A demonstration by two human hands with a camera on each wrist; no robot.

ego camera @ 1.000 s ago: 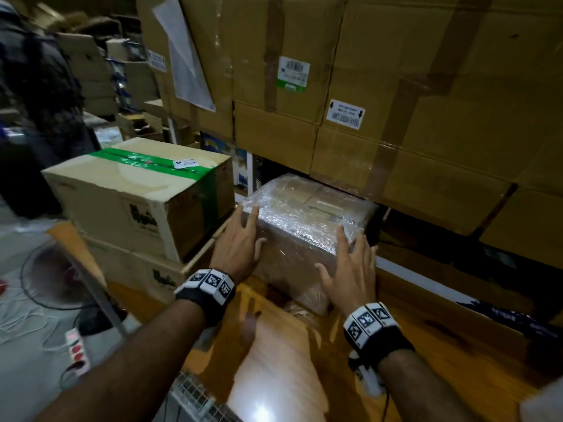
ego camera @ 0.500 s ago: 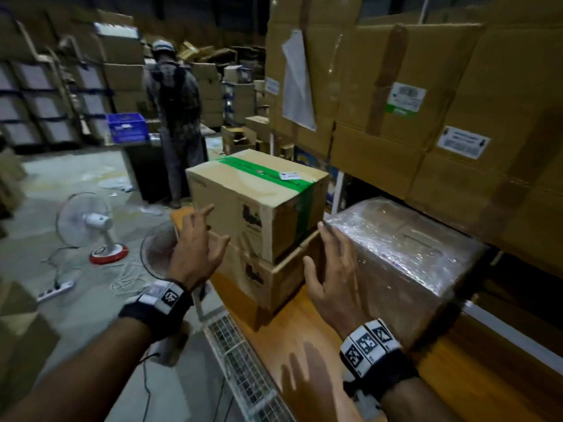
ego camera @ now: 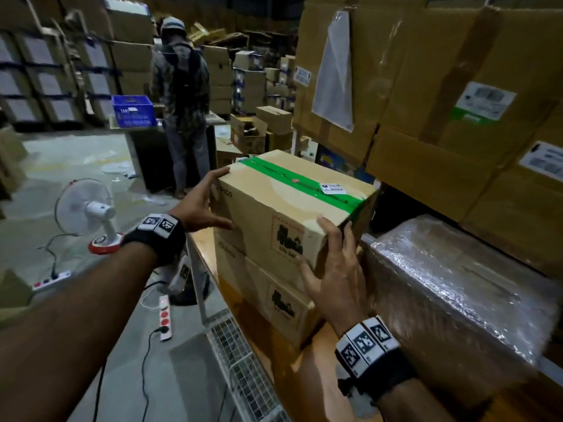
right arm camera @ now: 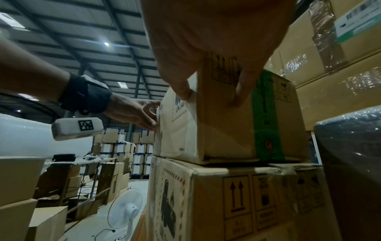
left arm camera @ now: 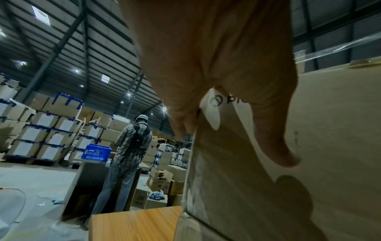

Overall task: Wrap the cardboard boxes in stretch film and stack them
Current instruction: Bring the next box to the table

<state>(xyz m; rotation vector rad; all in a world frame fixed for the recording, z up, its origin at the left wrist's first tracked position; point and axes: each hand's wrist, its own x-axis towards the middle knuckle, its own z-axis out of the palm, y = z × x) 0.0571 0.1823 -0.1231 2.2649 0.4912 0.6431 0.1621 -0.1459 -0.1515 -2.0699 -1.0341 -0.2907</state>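
Note:
A cardboard box with green tape (ego camera: 289, 205) sits on top of a second, similar box (ego camera: 274, 303) on the wooden table (ego camera: 199, 242). My left hand (ego camera: 207, 202) lies flat against its left face, with the fingers reaching the far top corner and the thumb spread low. The left wrist view shows the same hand (left arm camera: 216, 81) on that face (left arm camera: 319, 154). My right hand (ego camera: 333, 257) straddles the near right corner, fingers straight. In the right wrist view its thumb and fingers (right arm camera: 239, 91) press two faces of the top box (right arm camera: 222, 130). A film-wrapped box (ego camera: 457, 293) stands just to the right.
Tall stacks of large cartons (ego camera: 441, 102) overhang the table on the right. A person (ego camera: 182, 95) stands with their back to me beside a dark counter. A floor fan (ego camera: 88, 208), power strips (ego camera: 164, 312) and a wire rack (ego camera: 240, 370) lie to the left, below the table edge.
Both hands have left the film-wrapped box and moved left onto the green-taped box. The head view has swung left, bringing the warehouse floor and the person into view.

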